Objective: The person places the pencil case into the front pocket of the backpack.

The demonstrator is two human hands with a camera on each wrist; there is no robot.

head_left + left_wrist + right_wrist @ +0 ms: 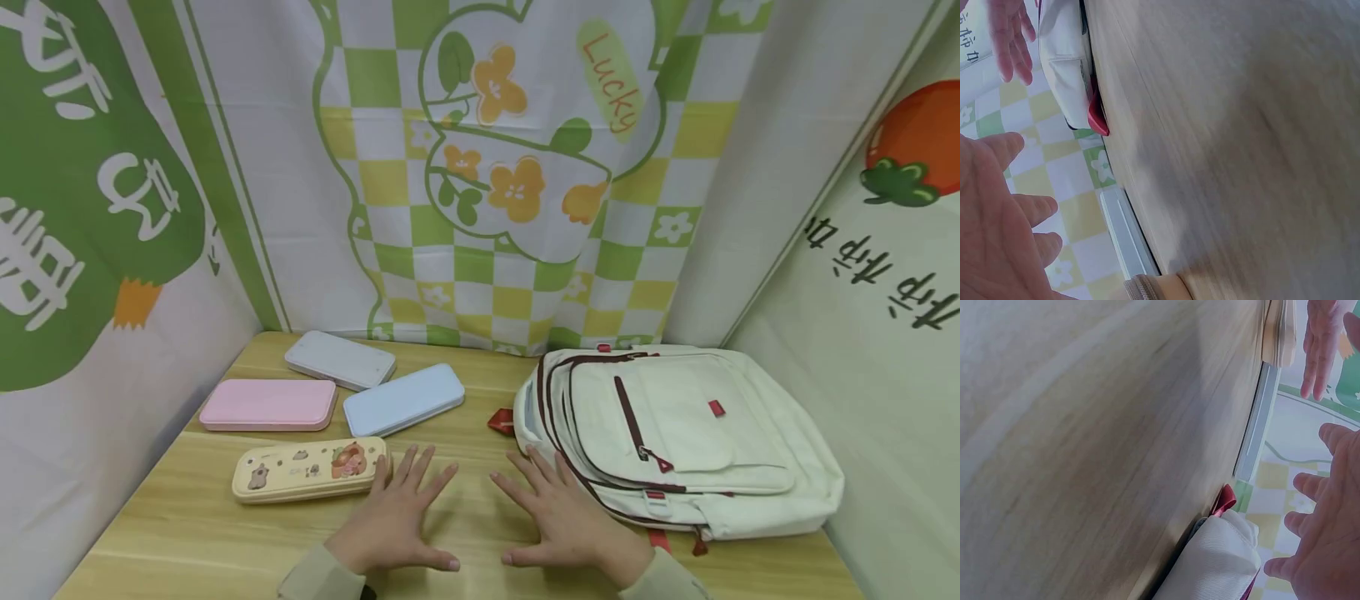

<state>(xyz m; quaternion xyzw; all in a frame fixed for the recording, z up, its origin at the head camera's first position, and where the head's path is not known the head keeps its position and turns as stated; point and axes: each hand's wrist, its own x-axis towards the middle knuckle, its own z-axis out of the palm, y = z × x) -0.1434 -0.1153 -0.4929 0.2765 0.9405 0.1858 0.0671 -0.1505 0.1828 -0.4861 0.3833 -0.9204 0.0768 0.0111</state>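
My left hand [397, 517] hovers palm down above the table with its fingers spread, close to the right end of a cream case [300, 471] printed with cartoon figures. Across a gap, my right hand [562, 521] is spread the same way beside a white backpack [690, 425] with dark red zippers. Both hands hold nothing. In the left wrist view the left palm [991, 219] is apart from the wooden surface. The right wrist view likewise has the right palm [1332, 531] raised, near the backpack's pale fabric [1213, 562].
Behind the cream case lie a pink case [270, 404], a light blue case [405, 400] and a pale grey case [341, 360]. A red tab [501, 422] sticks out from the backpack's left side. Printed curtains [525, 250] enclose the wooden table [187, 533] at the back and sides.
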